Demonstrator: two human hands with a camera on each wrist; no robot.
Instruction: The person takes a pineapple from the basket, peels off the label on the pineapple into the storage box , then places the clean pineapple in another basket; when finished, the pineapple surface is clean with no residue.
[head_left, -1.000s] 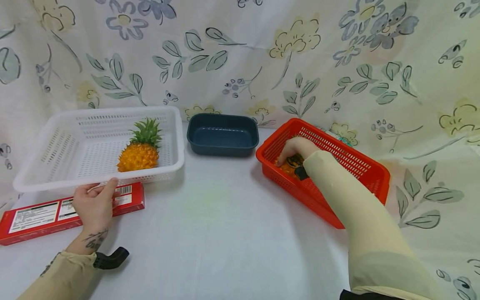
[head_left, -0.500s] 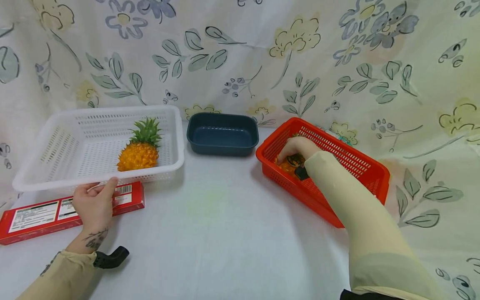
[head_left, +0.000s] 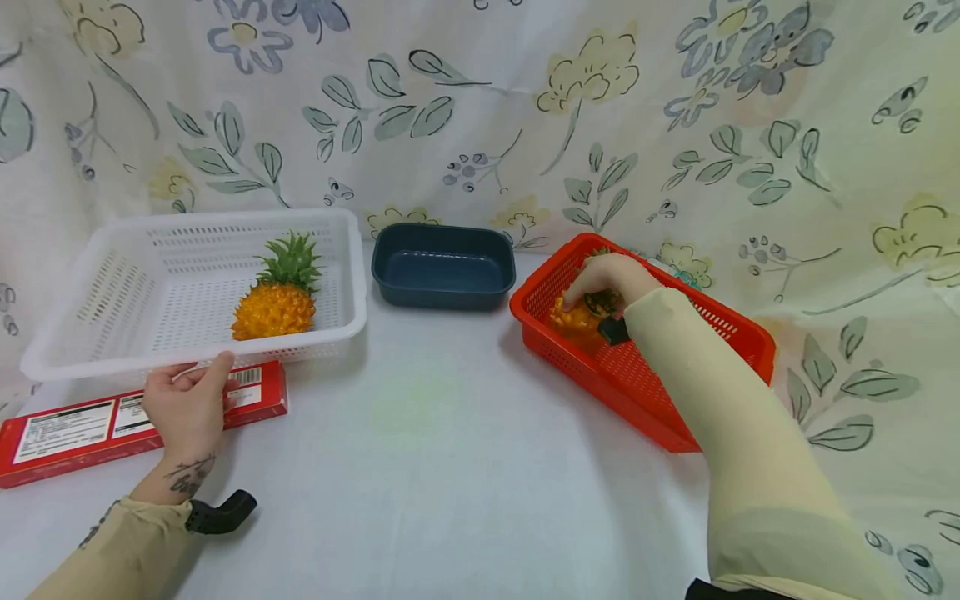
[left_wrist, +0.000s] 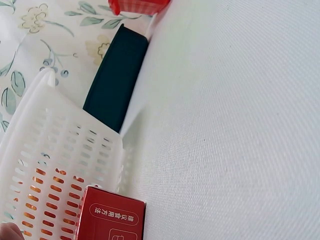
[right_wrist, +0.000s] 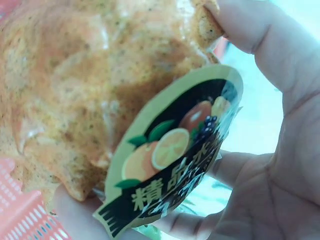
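My left hand [head_left: 183,412] grips the near rim of a white perforated basket [head_left: 116,362], thumb on top. Inside the basket lies an orange, bumpy pineapple [head_left: 275,310] with a green leafy crown. My right hand [head_left: 617,277] reaches into a red plastic basket [head_left: 637,371] and holds an orange horned melon [head_left: 576,317]. The right wrist view shows the melon's knobbly, speckled skin [right_wrist: 65,100], with thumb and fingers around it. A black and gold oval label [right_wrist: 170,155] with fruit pictures sits on its side. The sleeve covers part of the red basket.
A dark blue rectangular dish [head_left: 444,292] stands between the two baskets. Below the white basket's near edge, a long red box [head_left: 75,437] with white labels lies on the white tabletop [head_left: 420,467]. A floral cloth [head_left: 480,108] hangs behind everything.
My right hand has shifted slightly right and up within the red basket, showing more of the horned melon. My left hand keeps its grip on the white basket's rim.
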